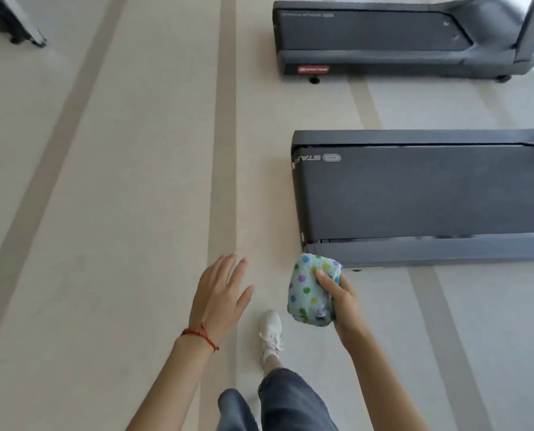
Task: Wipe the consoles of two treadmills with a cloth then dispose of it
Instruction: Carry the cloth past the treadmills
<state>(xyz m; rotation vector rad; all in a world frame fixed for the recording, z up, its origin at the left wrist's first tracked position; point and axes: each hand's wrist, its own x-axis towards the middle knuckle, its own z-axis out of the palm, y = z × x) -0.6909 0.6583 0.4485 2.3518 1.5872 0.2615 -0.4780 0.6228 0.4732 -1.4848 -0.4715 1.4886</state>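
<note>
Head view: right hand [340,300] is gripping the folded dotted cloth [311,290], fingers closed around it. Left hand [219,293] is hanging open, empty. Nearer treadmill [424,194] is lying ahead-right of the cloth hand, deck running rightward; consoles are out of view.

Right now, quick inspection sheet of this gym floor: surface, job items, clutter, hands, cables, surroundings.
Surface: pale floor with darker stripes, bare where visible.
Job's things: folded polka-dot cloth; near treadmill and far treadmill, decks in view, consoles out of frame.
Clutter: nothing seen.
Hands: right hand grips the cloth; left hand open, empty, red string bracelet on the wrist.
Cables: nothing seen.
Surroundings: base of another machine at upper left; the person's white shoe mid-step.
</note>
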